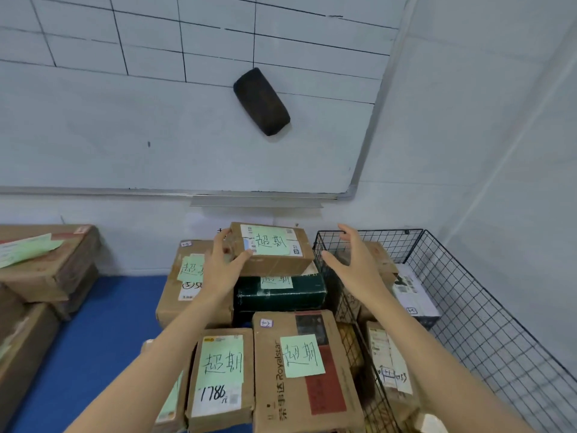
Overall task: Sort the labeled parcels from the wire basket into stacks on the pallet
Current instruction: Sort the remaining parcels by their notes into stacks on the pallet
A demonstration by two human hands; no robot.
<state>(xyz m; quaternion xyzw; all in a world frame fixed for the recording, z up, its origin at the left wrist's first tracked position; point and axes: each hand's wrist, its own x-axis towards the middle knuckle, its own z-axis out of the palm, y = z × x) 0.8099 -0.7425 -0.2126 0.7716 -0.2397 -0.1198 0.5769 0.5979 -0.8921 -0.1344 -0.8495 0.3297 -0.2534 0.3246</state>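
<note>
A small brown cardboard parcel (274, 251) with a green handwritten label sits on top of a dark green box (281, 293) in the middle stack. My left hand (223, 264) grips the parcel's left end, thumb on its front corner. My right hand (354, 256) hovers just right of the parcel with fingers spread, touching nothing, over the near-left corner of the black wire basket (487, 310). Several more parcels lie in the basket, among them a white one (412, 295) and a long brown one (390, 364).
Labeled boxes stand in front of the stack: one marked 1786 (220, 376) and a Royalstar box (304, 370). A taller box (187, 282) stands behind my left hand. More cartons (46, 267) are piled at the left on the blue floor (106, 332). A whiteboard (187, 126) hangs on the wall behind.
</note>
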